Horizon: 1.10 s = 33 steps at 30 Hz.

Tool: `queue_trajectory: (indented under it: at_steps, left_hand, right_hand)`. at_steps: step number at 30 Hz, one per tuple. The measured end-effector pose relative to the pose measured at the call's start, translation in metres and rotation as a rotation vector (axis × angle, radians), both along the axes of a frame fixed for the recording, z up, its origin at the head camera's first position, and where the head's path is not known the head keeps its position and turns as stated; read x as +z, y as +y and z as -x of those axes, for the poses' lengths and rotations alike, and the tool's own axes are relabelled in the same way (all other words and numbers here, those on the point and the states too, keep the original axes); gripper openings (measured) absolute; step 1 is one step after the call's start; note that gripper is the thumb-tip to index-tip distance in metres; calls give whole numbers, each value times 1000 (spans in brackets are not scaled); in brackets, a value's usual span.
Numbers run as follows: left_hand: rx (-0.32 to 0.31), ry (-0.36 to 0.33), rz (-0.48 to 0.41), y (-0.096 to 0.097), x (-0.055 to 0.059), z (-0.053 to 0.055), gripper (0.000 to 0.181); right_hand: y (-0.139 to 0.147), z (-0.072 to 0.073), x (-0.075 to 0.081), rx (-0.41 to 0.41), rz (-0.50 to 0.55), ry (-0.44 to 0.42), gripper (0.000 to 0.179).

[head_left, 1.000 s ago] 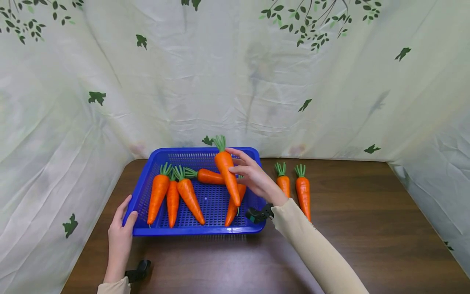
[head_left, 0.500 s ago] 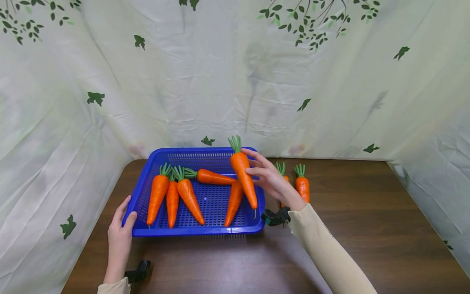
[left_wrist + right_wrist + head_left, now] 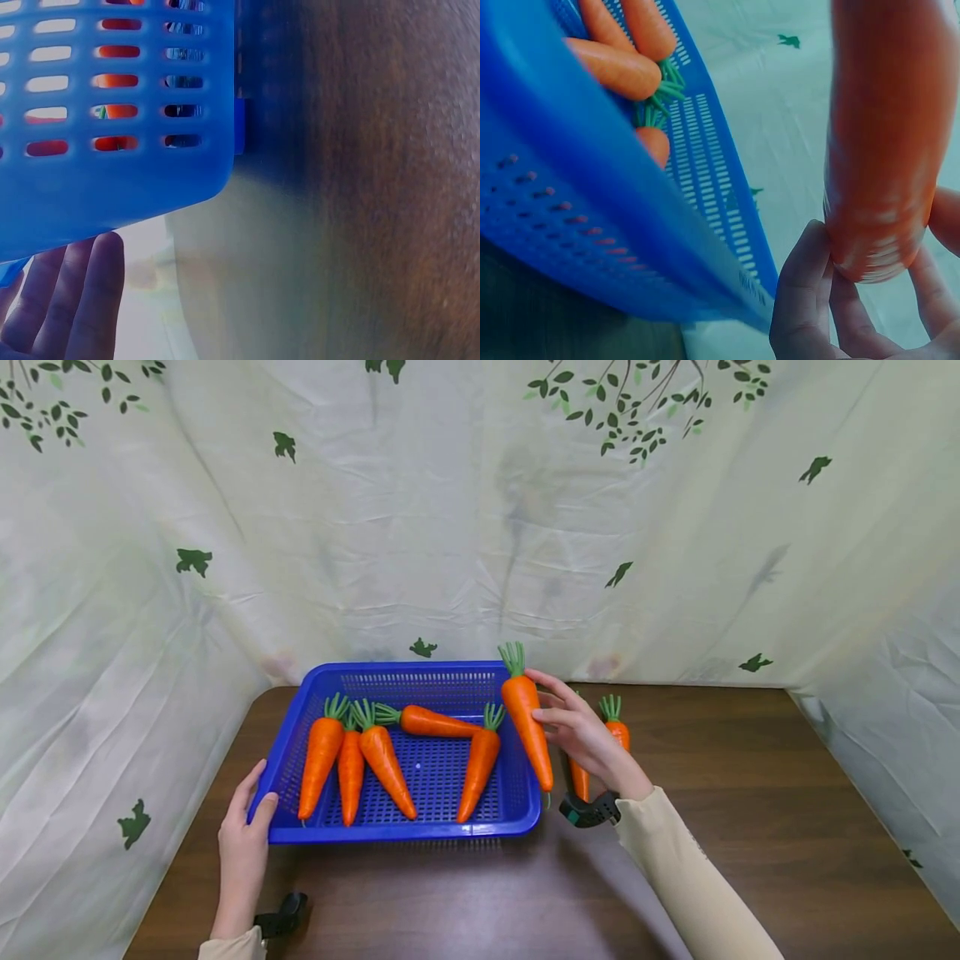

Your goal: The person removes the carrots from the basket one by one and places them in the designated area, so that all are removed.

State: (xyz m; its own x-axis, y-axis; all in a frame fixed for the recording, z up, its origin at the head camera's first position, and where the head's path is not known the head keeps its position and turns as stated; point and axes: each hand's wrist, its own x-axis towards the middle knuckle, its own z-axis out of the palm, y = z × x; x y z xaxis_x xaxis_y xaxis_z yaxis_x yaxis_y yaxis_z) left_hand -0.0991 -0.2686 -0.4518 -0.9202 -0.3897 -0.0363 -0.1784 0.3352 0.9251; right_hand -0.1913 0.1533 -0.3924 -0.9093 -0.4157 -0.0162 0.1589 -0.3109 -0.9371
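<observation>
My right hand [image 3: 573,727] pinches an orange carrot [image 3: 527,718] with green stalks between thumb and fingers. In the head view this carrot is raised, tip down, overlapping the right rim of the blue plastic basket [image 3: 360,834]. The right wrist view shows the fingers around the carrot's thick end [image 3: 881,187]. My left hand [image 3: 246,827] holds the basket's left front corner, thumb at the rim and fingers along the outer side. Those fingers [image 3: 97,300] lie against the basket's slotted wall [image 3: 112,176] in the left wrist view. Several carrots [image 3: 386,768] lie inside the basket.
Two more carrots lie on the brown wooden table [image 3: 735,827] right of the basket: one carrot [image 3: 579,779] partly behind my right hand, the other carrot [image 3: 618,732] also partly covered. A pale curtain [image 3: 420,527] with leaf prints hangs behind and at both sides.
My right hand has moved right with the carrot, from over the basket's inside to its right rim. The carrot lying beneath now shows fully. My left hand stays at the corner.
</observation>
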Motion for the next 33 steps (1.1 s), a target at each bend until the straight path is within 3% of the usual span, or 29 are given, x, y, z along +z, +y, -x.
queue_trajectory:
  at_steps: [19,33]
  left_hand:
    - [10,14,23,0,-2,0,50]
    - [7,15,1,0,-2,0,50]
  right_hand:
    - [45,-10,-15,-53,-52,20,54]
    - [82,-18,-20,-92,-9,13,53]
